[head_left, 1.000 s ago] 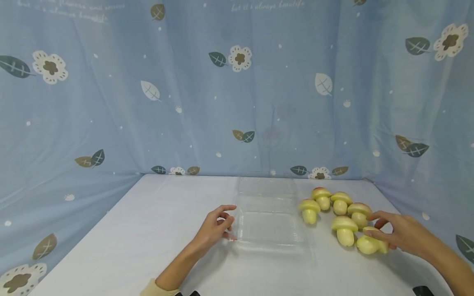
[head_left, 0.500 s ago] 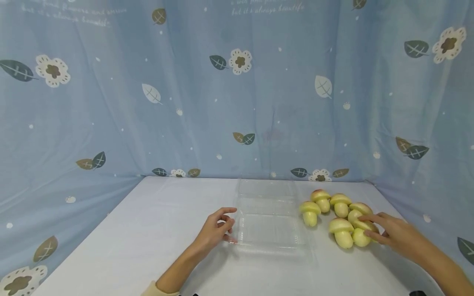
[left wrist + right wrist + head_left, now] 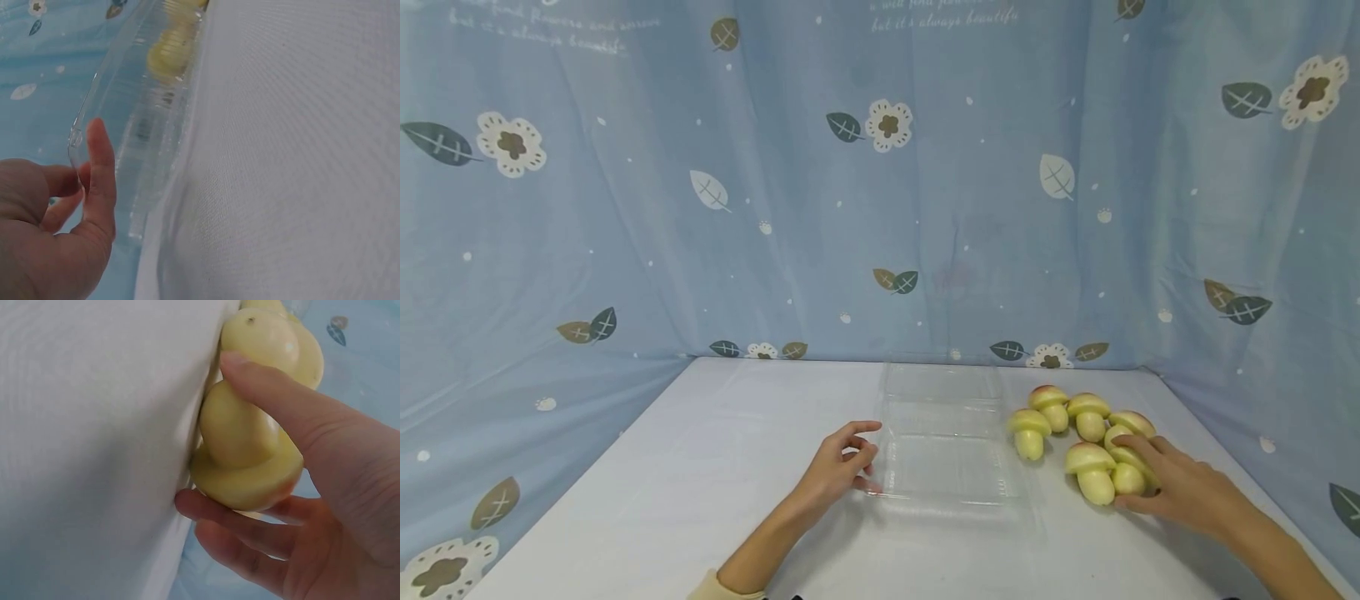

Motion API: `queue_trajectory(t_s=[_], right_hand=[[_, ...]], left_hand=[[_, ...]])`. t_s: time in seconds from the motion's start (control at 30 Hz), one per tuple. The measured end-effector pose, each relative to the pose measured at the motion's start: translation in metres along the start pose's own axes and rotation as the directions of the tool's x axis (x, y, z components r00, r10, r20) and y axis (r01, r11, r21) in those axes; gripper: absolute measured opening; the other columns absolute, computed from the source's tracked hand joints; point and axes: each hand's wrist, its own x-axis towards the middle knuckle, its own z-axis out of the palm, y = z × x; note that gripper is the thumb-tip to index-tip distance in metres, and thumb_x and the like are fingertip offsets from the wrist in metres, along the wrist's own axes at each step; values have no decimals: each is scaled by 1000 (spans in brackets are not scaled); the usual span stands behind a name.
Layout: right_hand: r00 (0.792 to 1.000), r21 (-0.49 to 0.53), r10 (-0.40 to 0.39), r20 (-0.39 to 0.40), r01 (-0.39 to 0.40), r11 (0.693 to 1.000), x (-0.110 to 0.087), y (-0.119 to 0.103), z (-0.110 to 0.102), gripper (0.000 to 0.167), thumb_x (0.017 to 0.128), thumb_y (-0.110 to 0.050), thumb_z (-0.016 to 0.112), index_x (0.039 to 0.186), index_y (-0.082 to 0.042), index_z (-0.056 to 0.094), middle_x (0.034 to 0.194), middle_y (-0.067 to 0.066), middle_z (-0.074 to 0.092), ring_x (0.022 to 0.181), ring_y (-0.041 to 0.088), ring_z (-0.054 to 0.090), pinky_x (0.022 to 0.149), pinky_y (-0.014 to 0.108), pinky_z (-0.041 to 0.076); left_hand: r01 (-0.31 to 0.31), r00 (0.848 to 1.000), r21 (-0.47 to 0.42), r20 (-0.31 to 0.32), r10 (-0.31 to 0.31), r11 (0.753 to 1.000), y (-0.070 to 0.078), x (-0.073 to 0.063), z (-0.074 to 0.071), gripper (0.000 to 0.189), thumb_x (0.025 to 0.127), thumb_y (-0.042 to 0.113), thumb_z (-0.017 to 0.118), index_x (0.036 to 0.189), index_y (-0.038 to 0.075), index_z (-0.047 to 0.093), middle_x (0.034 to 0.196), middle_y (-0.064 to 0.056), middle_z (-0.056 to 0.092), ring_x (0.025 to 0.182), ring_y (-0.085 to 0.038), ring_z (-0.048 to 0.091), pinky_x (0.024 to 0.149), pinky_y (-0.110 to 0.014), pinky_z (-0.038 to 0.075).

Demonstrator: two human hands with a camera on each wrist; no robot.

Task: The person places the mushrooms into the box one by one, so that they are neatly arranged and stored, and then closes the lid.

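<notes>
On the white table, a clear plastic container (image 3: 943, 467) lies with its hinged lid folded back. My left hand (image 3: 837, 465) pinches its left edge; in the left wrist view the thumb and fingers sit on either side of the thin rim (image 3: 76, 139). My right hand (image 3: 1195, 492) grips a yellow-green toy mushroom (image 3: 240, 434), thumb over its stem side and fingers curled behind the cap. A second toy mushroom (image 3: 1091, 473) is directly to its left, overlapping it in the head view. Another toy mushroom (image 3: 1133, 422) is partly hidden behind the right hand.
Behind lie three more toy mushrooms: one close to the container's right side (image 3: 1028, 433), a red-tinged one (image 3: 1049, 407) and one to its right (image 3: 1088, 417). A blue patterned curtain (image 3: 880, 208) encloses the table (image 3: 700, 492) at the back and sides.
The right hand has moved left, turning and pushing its toy mushroom up against its neighbour, and its fingers have closed round it. The left hand stays at the container's edge.
</notes>
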Motion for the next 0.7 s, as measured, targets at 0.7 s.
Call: queue_trajectory(t_s=[0.7], right_hand=[[1000,-25,-3,-3,2,1000,-3,4,-8,78,76,-61,74,135,-19,45,119,25,57,76,26,63,49,39,46]], left_hand=[[50,999,-60,-4,-51,997,-1,1,0,52,98,9,57,148,8,40,102,-9,48,75,-15,55,67,-33,63]])
